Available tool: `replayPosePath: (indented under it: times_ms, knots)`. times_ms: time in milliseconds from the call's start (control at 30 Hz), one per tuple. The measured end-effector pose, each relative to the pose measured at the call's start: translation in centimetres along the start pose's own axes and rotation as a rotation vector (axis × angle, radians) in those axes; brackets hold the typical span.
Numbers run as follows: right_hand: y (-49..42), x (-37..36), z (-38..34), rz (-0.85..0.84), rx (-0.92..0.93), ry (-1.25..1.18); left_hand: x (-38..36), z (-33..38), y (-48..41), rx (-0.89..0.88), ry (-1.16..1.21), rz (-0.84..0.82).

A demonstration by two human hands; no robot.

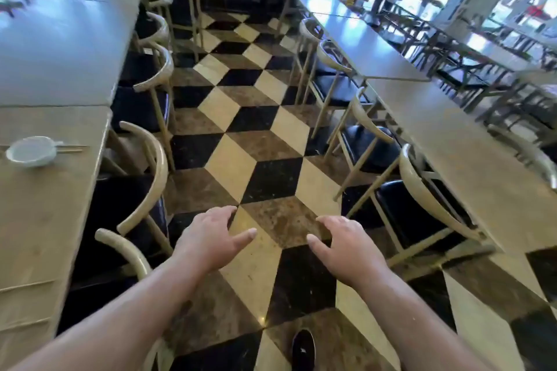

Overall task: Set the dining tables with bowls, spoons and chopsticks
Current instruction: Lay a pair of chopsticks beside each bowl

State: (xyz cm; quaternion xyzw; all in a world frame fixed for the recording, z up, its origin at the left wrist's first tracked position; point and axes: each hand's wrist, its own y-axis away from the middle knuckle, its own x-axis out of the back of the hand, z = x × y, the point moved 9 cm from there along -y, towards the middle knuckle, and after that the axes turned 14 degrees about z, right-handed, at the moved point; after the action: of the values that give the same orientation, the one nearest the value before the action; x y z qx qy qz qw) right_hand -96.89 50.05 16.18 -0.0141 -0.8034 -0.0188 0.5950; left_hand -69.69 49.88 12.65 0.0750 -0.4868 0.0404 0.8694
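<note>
A white bowl (30, 151) sits on the wooden table (45, 220) at my left, with a spoon handle and a pair of chopsticks (72, 148) lying against its right side. More chopsticks (27, 286) lie on the same table nearer to me. My left hand (209, 238) and my right hand (346, 245) hang out in front of me over the aisle floor, fingers relaxed and spread, holding nothing. Neither hand touches any object.
A checkered tile aisle (256, 141) runs ahead between two rows of tables. Cream-framed chairs with black seats (144, 190) line the left side; similar chairs (422, 199) stand along the long table (470, 166) on the right. My shoe (303, 349) shows at the bottom.
</note>
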Motion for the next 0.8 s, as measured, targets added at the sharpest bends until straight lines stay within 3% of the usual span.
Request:
replayPosePath:
  times_ms: [233,400,633,800]
  knots:
    - [-18.3,-4.4,-11.9,-0.183,0.351,-0.127,4.3,-7.8,-8.6,0.410,-0.053,0.207]
    - [-23.8,-7.7,-23.9,-0.301,0.675,-0.034,8.7,-12.4,-8.3,0.696,-0.038,0.335]
    - [-18.2,-14.5,-42.4,-0.469,1.122,-0.028,12.2,-22.8,-1.7,1.057,0.109,0.536]
    - [-10.7,-21.2,-51.2,-0.581,1.320,0.105,10.6,-32.0,4.0,1.258,0.182,0.606]
